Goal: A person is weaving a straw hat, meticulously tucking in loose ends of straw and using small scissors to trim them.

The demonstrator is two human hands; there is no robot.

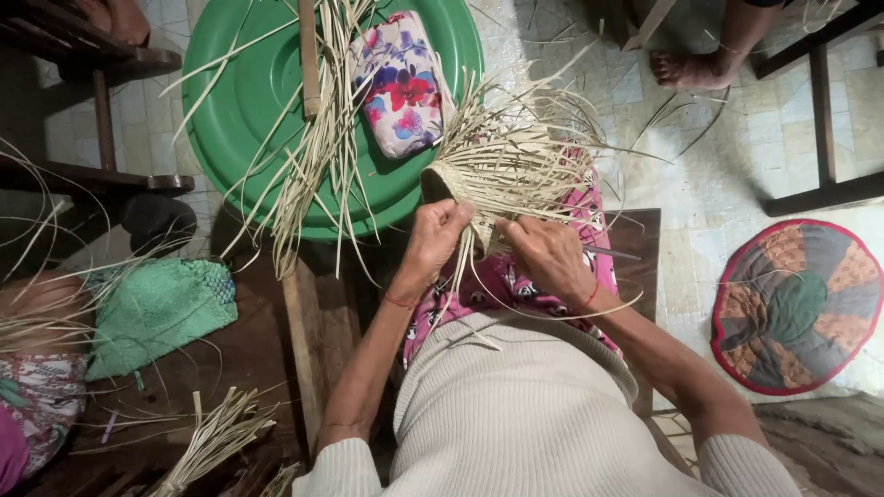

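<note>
round mat cut off right.

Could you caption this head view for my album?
Both hands, left and right, weave pale straw strips beside a green tray.

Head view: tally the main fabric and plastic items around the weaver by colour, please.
Green: 2, the round green plastic lid and the green woven pouch
Floral multicolour: 1, the floral pouch
Red-edged patchwork: 1, the round patchwork mat
Total: 4

Both hands on, seemingly, straw weaving
</note>
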